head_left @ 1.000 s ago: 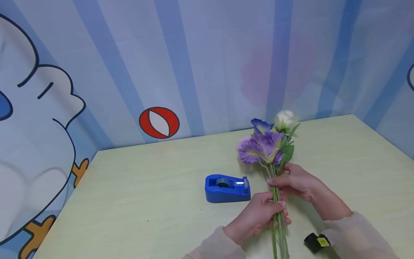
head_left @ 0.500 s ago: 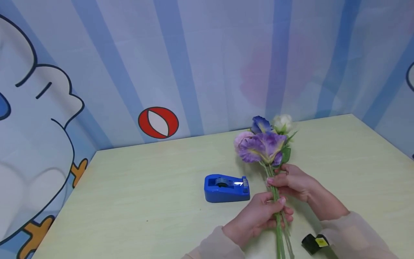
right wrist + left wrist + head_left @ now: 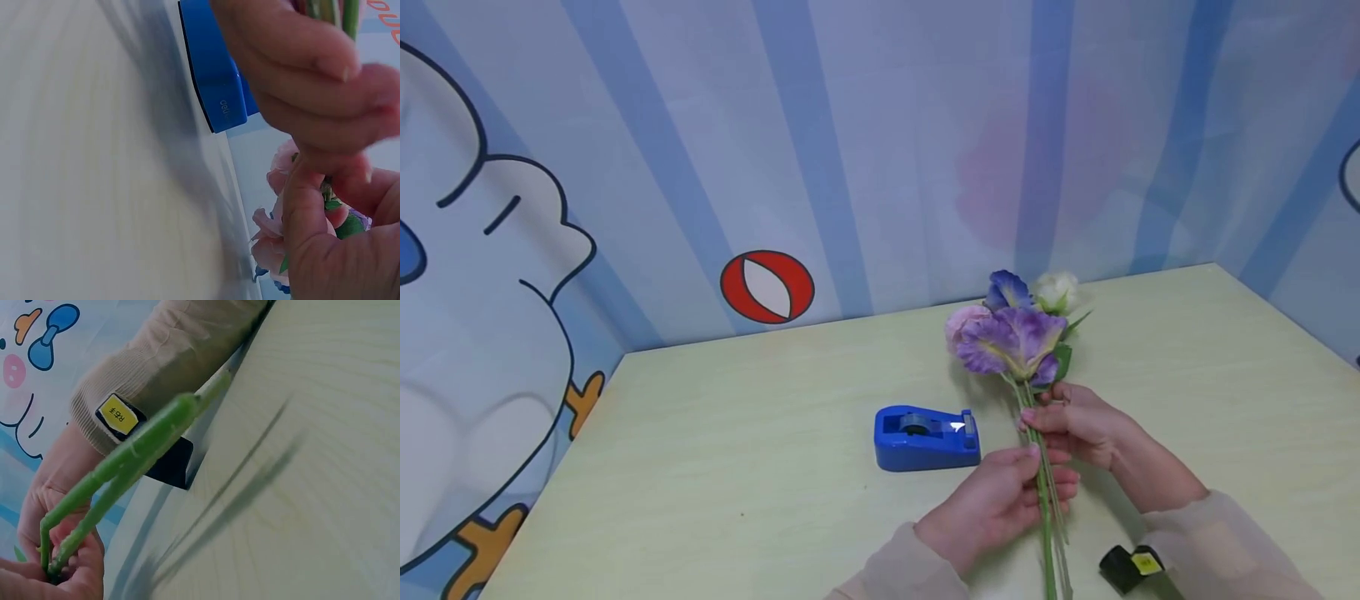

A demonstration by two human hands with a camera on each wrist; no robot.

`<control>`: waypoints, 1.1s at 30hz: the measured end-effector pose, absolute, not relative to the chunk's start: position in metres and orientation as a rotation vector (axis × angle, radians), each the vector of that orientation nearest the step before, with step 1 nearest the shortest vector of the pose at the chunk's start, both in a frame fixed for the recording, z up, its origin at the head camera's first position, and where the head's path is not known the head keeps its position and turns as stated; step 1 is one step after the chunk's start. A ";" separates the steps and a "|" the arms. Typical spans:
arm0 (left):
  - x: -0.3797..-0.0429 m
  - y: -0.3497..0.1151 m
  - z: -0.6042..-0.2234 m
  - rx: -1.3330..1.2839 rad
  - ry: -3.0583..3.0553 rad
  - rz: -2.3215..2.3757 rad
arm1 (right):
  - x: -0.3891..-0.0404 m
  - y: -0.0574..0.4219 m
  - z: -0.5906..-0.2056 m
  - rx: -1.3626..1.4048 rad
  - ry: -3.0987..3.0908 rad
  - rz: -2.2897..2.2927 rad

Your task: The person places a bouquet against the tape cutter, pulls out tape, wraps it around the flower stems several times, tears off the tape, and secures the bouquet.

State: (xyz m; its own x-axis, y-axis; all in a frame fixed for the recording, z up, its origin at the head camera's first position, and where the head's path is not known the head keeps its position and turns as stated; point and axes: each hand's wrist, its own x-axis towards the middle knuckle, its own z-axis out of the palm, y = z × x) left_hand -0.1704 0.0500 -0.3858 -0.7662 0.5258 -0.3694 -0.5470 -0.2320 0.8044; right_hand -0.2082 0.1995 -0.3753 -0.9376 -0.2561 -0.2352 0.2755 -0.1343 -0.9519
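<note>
My right hand pinches flowers just under blooms; my left hand clamps fingers on stems lower, above desk. Step seems bunch-straightening; next move likely calls for firm right hold while left evens stems.

The right hand pinches just beyond the left hand, both with fingers curled.

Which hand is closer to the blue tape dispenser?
Left: the left hand is just right of the tape dispenser; the right hand is farther right, higher up the stems.
</note>
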 end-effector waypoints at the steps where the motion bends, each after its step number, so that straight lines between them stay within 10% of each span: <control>1: -0.171 0.050 -0.386 -0.037 1.347 2.041 | -0.208 0.200 -0.375 0.020 1.781 -2.138; 33: -0.176 0.048 -0.388 -0.051 1.597 1.988 | -0.212 0.206 -0.374 -0.054 1.636 -2.122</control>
